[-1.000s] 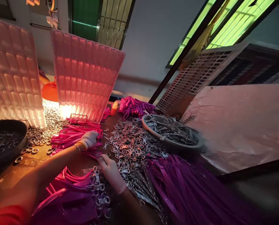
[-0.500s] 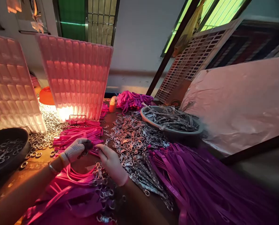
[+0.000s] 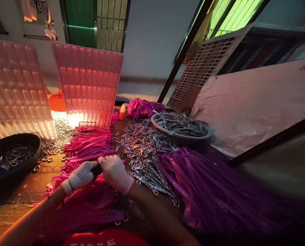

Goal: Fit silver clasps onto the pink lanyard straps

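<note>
Close together over the near straps (image 3: pixel 91 201), by the table's (image 3: pixel 46 174) near edge, are both gloved hands — the left hand (image 3: pixel 82 176) closed narrowly on a dark piece (image 3: pixel 97 170), the right hand (image 3: pixel 116 173) curled against it; whether that one grips anything, I cannot tell. Pink straps (image 3: pixel 91 145) lie just beyond, links (image 3: pixel 139 136) to their right. Toward the right edge are a basin (image 3: pixel 190 136) and purple straps (image 3: pixel 190 184); toward the left, a pan (image 3: pixel 36 158) and rings (image 3: pixel 46 150).

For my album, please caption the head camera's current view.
Left hand holding a dark object, right hand close by, above magenta straps near heaped metal links.
</note>
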A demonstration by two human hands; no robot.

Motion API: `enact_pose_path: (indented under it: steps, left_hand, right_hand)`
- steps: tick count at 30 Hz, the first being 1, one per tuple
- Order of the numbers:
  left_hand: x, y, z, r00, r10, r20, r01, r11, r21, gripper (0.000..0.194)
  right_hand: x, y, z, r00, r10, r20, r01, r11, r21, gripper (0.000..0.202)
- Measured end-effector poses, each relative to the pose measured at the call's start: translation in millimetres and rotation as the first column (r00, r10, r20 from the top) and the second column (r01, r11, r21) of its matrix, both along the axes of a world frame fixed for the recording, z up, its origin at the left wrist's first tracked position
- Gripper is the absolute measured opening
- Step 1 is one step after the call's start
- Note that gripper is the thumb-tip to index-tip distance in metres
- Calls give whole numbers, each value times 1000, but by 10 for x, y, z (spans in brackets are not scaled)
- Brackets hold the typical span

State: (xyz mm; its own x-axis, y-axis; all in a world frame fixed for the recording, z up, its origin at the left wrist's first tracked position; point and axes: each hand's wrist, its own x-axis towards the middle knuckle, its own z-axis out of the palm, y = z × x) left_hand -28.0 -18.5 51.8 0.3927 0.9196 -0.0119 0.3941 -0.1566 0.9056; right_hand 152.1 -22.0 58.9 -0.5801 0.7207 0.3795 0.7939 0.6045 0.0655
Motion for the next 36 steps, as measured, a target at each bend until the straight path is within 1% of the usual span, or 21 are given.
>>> enact_pose_path:
  steps: [2,4,6,8,10,14,16,17,19,20,23,25,28,30,33,34,35,36]
  left_hand:
    - [-6,-24,-48,998,37,51,-32,995,-98,22]
    - [-9,-53,-90,988,91,124,-64,978,-201,28]
    - [0,-89,-112,979,118,166,-79,972,-223,29]
    - [18,-130,-112,983,116,146,-83,973,-214,29]
    - [37,-168,-99,988,105,114,-81,977,-198,29]
    - [73,-225,-65,992,65,104,-52,991,-120,26]
    - [96,-244,-43,996,44,82,-39,997,-60,24]
    - [108,-251,-31,997,44,63,-42,999,-27,23]
    - [131,-262,-12,997,73,24,-73,997,22,23]
    - [140,-267,-8,996,90,15,-91,995,28,24]
    - [155,-282,-26,993,120,18,-120,993,-25,26]
    - [157,-289,-52,993,116,11,-116,992,-45,24]
    - [136,-269,-50,992,124,-8,-124,992,-13,21]
    - [80,-223,22,993,103,-53,-103,995,-2,19]
    - [-111,-119,242,984,28,-176,-15,997,73,19]
    - [-202,-87,326,977,25,-210,1,992,123,18]
    - [-301,-62,401,972,51,-227,-12,986,169,16]
    - [-399,-46,459,970,93,-224,-49,979,197,14]
  right_hand:
    - [6,-39,46,997,-45,-64,41,997,-63,22]
    - [20,-78,103,993,-60,-100,44,986,-160,28]
    - [40,-107,145,994,-65,-87,41,965,-258,40]
    - [58,-121,146,994,-87,-60,63,946,-319,39]
    - [73,-125,103,993,-101,-53,76,936,-345,30]
    - [118,-128,-10,995,-60,-85,24,929,-370,19]
    - [155,-126,-21,987,-44,-156,-21,920,-392,19]
    - [172,-123,-14,979,-40,-198,-43,915,-400,21]
    - [198,-119,12,969,-42,-242,-59,916,-396,29]
    - [204,-118,22,973,-47,-226,-44,922,-384,30]
    - [200,-127,6,995,-34,-91,3,947,-320,28]
    - [187,-127,-41,1000,6,-19,-11,962,-274,27]
    - [146,-95,-100,997,34,68,-20,980,-199,28]
    - [101,-58,-94,994,44,101,-24,982,-185,30]
    - [47,-47,-15,997,50,58,-36,976,-216,39]
    - [49,-62,16,999,29,24,-22,973,-231,42]
    - [70,-81,45,1000,0,-12,-3,968,-249,43]
    - [112,-98,66,999,-13,-50,-1,961,-275,42]
